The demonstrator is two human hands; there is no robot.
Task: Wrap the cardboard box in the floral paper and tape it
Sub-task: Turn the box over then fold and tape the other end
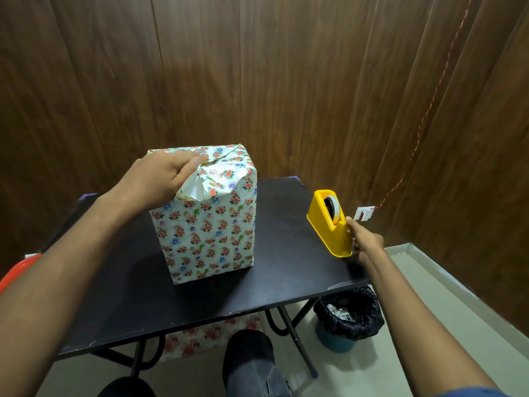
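Note:
The box (209,233), covered in floral paper, stands upright in the middle of the black table (286,282). My left hand (166,173) lies on its top, fingers pressing the folded paper flaps (226,170) down; a white underside of paper sticks out below the palm. A yellow tape dispenser (329,224) with a roll of tape sits at the table's right edge. My right hand (363,239) touches the dispenser's near end, its fingertips at the cutter; whether tape is pinched there is not visible.
A bin lined with a black bag (349,316) stands on the floor under the table's right corner. More floral paper (206,339) lies on the floor beneath the table. An orange chair edge (14,276) shows at left. Wood-panelled walls close in behind and right.

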